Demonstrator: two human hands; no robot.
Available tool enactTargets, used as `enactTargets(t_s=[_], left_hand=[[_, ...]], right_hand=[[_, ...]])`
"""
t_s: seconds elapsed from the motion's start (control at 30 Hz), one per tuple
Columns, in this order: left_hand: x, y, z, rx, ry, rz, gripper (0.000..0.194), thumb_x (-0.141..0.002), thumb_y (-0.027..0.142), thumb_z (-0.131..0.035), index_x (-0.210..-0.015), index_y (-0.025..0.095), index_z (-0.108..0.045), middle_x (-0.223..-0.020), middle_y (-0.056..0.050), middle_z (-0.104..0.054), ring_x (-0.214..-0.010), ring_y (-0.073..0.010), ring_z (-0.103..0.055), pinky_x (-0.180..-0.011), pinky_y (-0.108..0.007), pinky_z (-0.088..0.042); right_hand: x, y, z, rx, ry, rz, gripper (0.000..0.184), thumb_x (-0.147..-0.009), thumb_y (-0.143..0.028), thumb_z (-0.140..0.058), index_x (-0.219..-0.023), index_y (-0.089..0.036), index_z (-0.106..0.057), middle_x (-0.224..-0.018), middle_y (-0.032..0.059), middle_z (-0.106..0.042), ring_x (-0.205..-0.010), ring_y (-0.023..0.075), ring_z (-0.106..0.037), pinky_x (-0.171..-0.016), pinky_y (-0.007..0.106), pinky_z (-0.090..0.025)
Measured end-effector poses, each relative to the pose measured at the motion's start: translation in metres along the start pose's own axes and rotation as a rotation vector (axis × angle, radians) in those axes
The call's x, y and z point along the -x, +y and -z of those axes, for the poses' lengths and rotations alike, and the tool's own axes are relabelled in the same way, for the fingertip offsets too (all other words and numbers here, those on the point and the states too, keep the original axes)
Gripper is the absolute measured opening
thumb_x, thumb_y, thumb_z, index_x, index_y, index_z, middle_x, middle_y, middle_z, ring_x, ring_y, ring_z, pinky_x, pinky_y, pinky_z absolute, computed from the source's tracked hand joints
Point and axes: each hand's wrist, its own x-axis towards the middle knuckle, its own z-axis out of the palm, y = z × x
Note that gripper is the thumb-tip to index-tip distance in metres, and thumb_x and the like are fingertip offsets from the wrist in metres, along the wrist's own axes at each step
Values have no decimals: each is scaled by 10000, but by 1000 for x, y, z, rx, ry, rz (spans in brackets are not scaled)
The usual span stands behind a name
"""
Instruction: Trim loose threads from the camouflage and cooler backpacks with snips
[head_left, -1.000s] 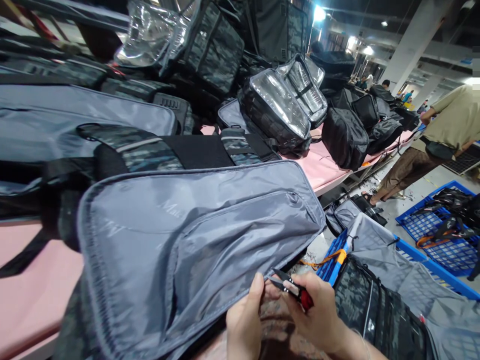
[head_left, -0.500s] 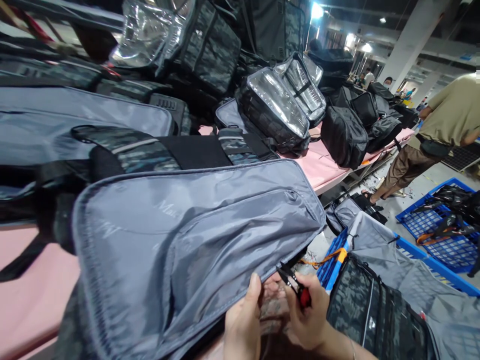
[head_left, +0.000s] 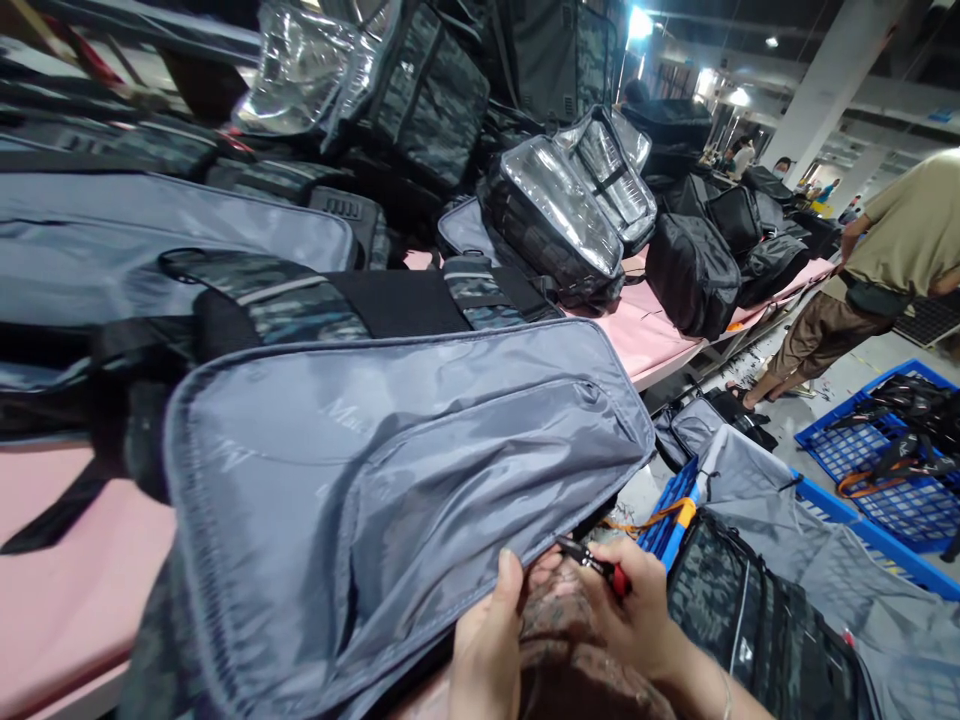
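A long, rounded-cornered panel of shiny grey lining fabric with a stitched, bound edge (head_left: 420, 470) lies across the foreground, just in front of the person, its long axis running from the lower left up to the right and its narrower end pointing right, past the edge of the pink-topped table (head_left: 60, 580). The person's left hand (head_left: 487, 640) pinches the panel's near edge, thumb on top. The right hand (head_left: 637, 610) is closed around one pair of small black metal thread snips with a red handle (head_left: 589, 560); their blades point up and to the left, tips at the edge just beside the left fingers, though whether they touch the fabric cannot be told. Pale printing on the lining begins "Mac", the rest too faint to read; another pale mark nearer the left end is also unclear. Two blue plastic lattice crates stand on the right: the near crate (head_left: 862, 525) holds one black-and-grey camouflage bag (head_left: 720, 590), the far crate (head_left: 832, 450) a heap of black straps. One open dark bag with silver foil lining (head_left: 555, 205) sits farther along the table; the many dark bags around it overlap too much to count.
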Motion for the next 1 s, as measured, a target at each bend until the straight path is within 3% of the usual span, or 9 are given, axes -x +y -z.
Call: enactTargets(t_s=[0.1,0.3,0.47,0.73,0.87,0.93,1.0], left_hand=[[2,0,2,16,-42,30,523,-489,618,-721,-664,125,-718,-692,-93,-710,-703,-274,-665,-615,-323,-540],[6,3,0,-7,-121,16,531,-576,601,-680,-810,127,-729,-751,-84,-722,-759,-265,-669,-641,-307,-542],[6,4,-2,6,-63,54,540,-503,619,-713,-761,145,-733,-821,-61,-727,-857,-259,-660,-728,-284,-537],[1,1,6,-116,-166,16,573,-659,650,-569,-879,143,-720,-902,-75,-719,-949,-253,-630,-890,-323,-470],[-7,-4,12,-223,-199,29,665,-672,707,-486,-887,119,-710,-788,-106,-710,-750,-258,-661,-750,-372,-521],[-4,-5,17,-421,-244,-53,653,-708,698,-448,-849,118,-714,-694,-99,-692,-627,-237,-651,-621,-354,-530],[7,-2,26,-684,-317,-307,552,-762,640,-438,-806,169,-724,-663,-72,-682,-592,-208,-642,-578,-315,-520]], right_hand=[[-11,-1,12,-54,-134,-1,93,-853,-264,-521,-925,-206,-531,-663,-9,-580,-542,121,-527,-509,227,-394],[-21,-7,18,-1,-268,40,141,-879,-318,-483,-904,-197,-550,-690,4,-604,-609,129,-551,-559,237,-365],[-22,-10,16,25,-243,20,157,-890,-328,-468,-883,-196,-552,-680,0,-601,-606,124,-547,-559,234,-348],[-15,-6,13,-113,-226,32,113,-853,-299,-533,-869,-204,-593,-645,3,-616,-568,130,-561,-555,231,-404],[-12,4,8,-234,-100,-98,62,-806,-266,-593,-822,-206,-592,-633,-6,-625,-531,124,-568,-517,212,-439],[-14,11,4,-266,-61,-157,57,-793,-258,-600,-792,-201,-595,-614,-9,-613,-503,121,-557,-477,199,-438],[-17,17,2,-296,-34,-182,74,-788,-261,-598,-824,-196,-605,-641,3,-619,-523,129,-567,-481,202,-450]])
